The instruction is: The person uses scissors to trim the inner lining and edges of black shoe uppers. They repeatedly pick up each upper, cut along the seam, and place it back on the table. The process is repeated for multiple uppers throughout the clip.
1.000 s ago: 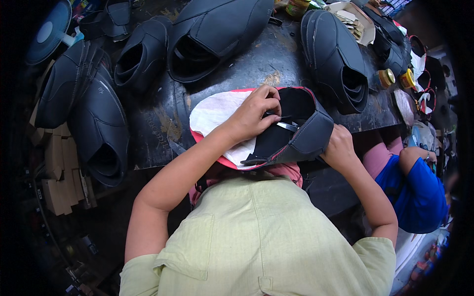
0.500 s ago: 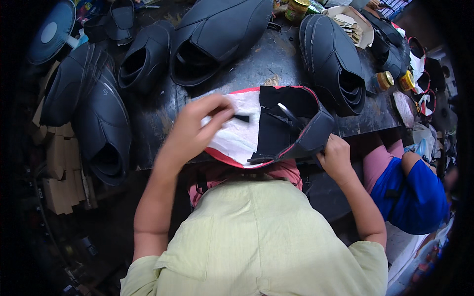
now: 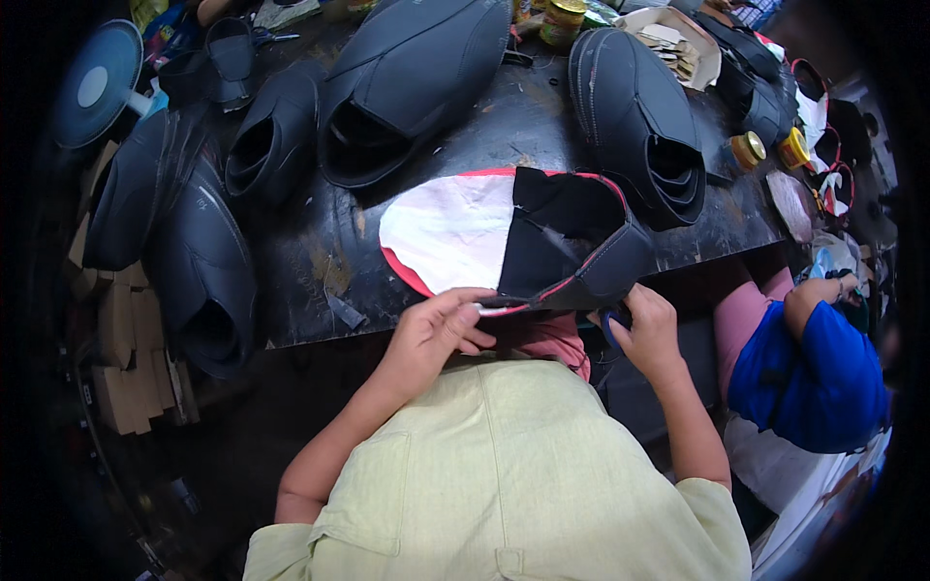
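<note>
A black shoe upper [image 3: 605, 266] with a white lining [image 3: 450, 228] and red edging lies at the table's front edge, its inside facing up. My left hand [image 3: 431, 334] is closed on its near edge, thumb and fingers pinching the rim. At the heel end, on the right, my right hand [image 3: 654, 329] is closed around what looks like the blue handle [image 3: 612, 327] of a pair of scissors. The fingers and the upper hide most of that tool. A faint, blurred pale streak shows inside the opening.
Stacks of black shoe uppers [image 3: 417, 82] lie across the dark table [image 3: 300, 290]. A box of small pieces [image 3: 673, 48] and yellow-labelled jars [image 3: 748, 152] are at the right. A fan [image 3: 94, 87] stands far left. Someone in blue [image 3: 809, 378] sits at the right.
My left hand has come down from above the white lining to the upper's near edge and now pinches it. A small black piece near its fingers is gone from sight. The blue handle now shows.
</note>
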Available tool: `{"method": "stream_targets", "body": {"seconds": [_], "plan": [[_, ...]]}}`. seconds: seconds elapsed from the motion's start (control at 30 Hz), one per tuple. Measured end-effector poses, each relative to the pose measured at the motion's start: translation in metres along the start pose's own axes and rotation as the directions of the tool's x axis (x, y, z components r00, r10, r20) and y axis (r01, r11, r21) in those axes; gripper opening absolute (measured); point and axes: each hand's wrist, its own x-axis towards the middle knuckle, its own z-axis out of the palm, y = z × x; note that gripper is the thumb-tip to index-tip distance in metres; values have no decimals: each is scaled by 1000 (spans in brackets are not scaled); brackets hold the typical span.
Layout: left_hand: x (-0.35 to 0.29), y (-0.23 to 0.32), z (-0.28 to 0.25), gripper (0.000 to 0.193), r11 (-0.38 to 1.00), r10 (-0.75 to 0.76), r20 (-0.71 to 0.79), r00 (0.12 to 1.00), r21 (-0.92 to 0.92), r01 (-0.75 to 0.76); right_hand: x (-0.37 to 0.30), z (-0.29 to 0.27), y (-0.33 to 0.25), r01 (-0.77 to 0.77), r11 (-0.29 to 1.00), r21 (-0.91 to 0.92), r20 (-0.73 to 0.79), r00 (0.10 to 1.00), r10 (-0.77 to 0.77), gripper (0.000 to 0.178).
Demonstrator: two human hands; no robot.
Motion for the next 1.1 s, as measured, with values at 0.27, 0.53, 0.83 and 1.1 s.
{"method": "stream_targets", "body": {"seconds": [0.27, 0.53, 0.83, 1.1], "plan": [[42, 1, -32, 19, 959, -23, -212, 977, 271, 81, -36, -26, 2, -33, 999, -41, 153, 987, 39, 33], [117, 8, -31, 29, 813, 412, -108, 905, 493, -311, -31, 32, -24, -514, 674, 530, 519, 825, 221, 25], [110, 27, -33, 31, 413, 486, 279, 828, 761, -499, -7, 21, -27, -766, 467, 442, 775, 588, 232, 30], [133, 30, -46, 22, -97, 365, 673, 644, 715, -692, -7, 2, -19, -833, 311, 458, 871, 490, 30, 33]]}}
